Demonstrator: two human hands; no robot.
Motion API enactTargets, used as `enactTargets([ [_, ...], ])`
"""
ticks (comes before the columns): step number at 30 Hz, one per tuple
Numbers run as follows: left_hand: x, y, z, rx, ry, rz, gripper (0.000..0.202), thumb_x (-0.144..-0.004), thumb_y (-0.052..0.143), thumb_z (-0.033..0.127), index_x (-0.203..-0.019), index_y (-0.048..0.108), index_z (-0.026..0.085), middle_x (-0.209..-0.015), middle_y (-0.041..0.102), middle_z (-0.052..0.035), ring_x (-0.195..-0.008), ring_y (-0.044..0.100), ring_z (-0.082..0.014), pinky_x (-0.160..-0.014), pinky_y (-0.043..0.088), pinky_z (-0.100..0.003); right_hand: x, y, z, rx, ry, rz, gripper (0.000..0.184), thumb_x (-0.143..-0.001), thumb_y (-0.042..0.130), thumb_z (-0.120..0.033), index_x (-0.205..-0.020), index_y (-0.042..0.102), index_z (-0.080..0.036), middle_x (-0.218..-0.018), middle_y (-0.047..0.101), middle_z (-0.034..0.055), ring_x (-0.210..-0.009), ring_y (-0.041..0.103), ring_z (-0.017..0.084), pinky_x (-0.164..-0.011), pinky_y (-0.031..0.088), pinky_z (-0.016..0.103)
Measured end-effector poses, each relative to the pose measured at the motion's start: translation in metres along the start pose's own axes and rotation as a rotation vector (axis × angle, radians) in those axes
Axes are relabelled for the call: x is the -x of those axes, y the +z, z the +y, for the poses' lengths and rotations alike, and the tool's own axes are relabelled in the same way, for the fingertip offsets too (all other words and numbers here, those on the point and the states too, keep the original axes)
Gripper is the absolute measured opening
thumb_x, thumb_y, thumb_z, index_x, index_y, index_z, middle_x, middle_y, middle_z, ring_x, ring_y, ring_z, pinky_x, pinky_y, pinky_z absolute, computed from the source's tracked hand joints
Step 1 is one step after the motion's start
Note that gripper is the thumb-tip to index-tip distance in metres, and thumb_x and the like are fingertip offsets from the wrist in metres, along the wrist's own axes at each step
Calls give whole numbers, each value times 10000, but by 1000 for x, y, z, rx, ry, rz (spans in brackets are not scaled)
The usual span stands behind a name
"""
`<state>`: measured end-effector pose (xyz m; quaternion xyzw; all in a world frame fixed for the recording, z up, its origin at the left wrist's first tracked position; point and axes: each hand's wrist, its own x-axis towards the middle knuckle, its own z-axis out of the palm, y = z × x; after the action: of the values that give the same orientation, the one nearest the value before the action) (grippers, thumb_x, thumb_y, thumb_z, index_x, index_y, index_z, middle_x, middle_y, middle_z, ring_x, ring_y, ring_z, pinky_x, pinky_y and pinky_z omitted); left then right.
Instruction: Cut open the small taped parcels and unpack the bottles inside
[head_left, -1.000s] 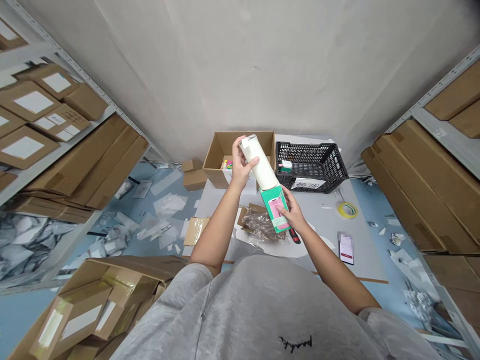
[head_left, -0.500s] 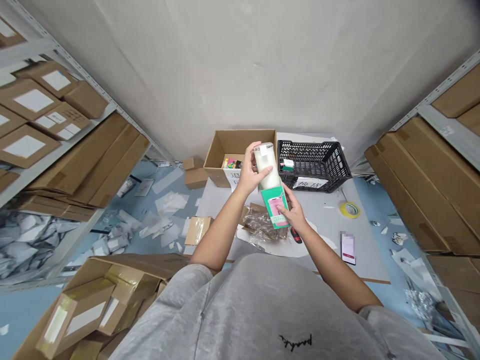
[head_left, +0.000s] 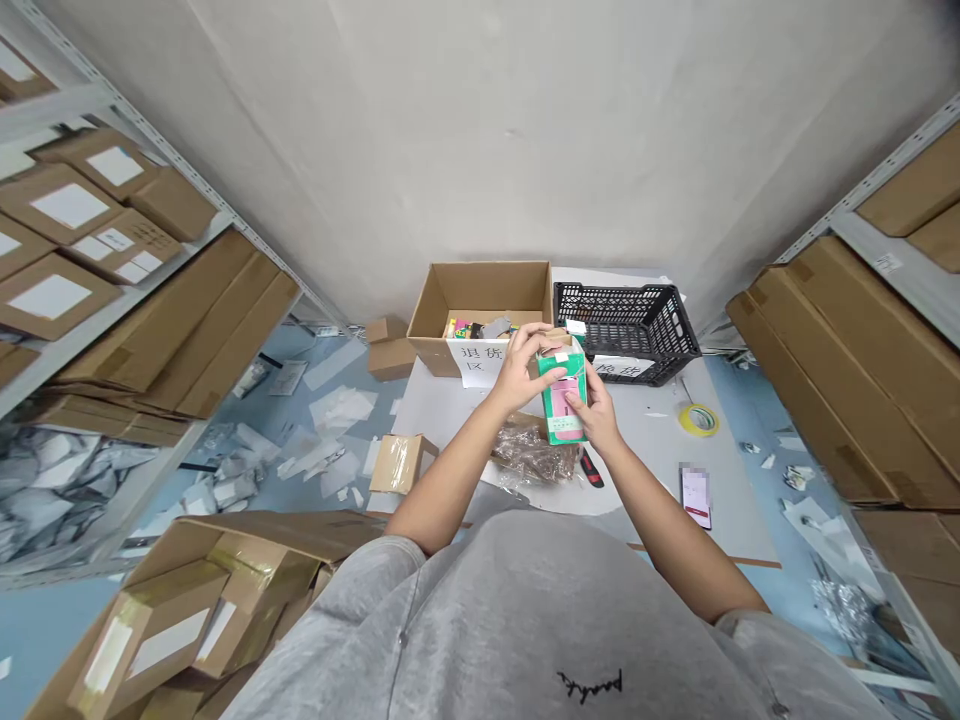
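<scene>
A small green and white carton with a pink picture on its front (head_left: pixel 564 408) is held upright above the table between both hands. My right hand (head_left: pixel 598 412) grips its right side, thumb across the front. At the upper left corner is my left hand (head_left: pixel 520 370), its thumb on the front face and its fingers bent over the open top flaps. The white cylinder seen earlier no longer shows; whether it is fully inside I cannot tell. Below the carton lies crumpled clear plastic wrap (head_left: pixel 531 450), with a red and black utility knife (head_left: pixel 591 468) beside it.
Behind my hands stand an open cardboard box (head_left: pixel 427 345) with a paper sign and a black plastic crate (head_left: pixel 646 370). Yellow tape (head_left: pixel 699 420) and a phone (head_left: pixel 696 497) lie right, a small box (head_left: pixel 397 463) left. A large box (head_left: pixel 161 535) of parcels stands lower left.
The white cylinder has gone down out of sight toward the green carton. My left hand has moved down to the carton's top, and the carton is now more upright.
</scene>
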<state>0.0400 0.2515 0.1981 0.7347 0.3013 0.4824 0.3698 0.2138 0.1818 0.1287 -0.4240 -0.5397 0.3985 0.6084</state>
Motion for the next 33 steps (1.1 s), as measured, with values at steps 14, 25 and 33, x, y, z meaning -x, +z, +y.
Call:
enactTargets([
  [14, -6, -1, 12, 73, -71, 28, 322, -969, 641, 507, -963, 713, 194, -945, 698, -50, -873, 632, -180, -811, 487, -310, 13, -2, 2, 16, -11, -10, 863, -856, 766, -604, -1587, 443, -279, -1603, 494, 83, -1471, 474, 325, -1236, 386, 495],
  [25, -14, -12, 15, 440, -110, -249, 347, -984, 627, 559, -1027, 587, 217, -1145, 744, -110, -1115, 685, -240, -959, 499, -377, 16, -9, 4, 6, -19, 63, 779, -874, 739, -596, -1533, 481, -270, -1550, 548, 95, -1403, 541, 337, -1209, 408, 532],
  [33, -12, -10, 12, 147, -23, -53, 320, -920, 720, 518, -890, 655, 206, -1063, 696, -76, -1041, 641, -211, -955, 481, -355, 15, -8, 4, 39, -57, 97, 755, -899, 728, -555, -1552, 455, -290, -1574, 518, 89, -1415, 530, 323, -1213, 404, 519],
])
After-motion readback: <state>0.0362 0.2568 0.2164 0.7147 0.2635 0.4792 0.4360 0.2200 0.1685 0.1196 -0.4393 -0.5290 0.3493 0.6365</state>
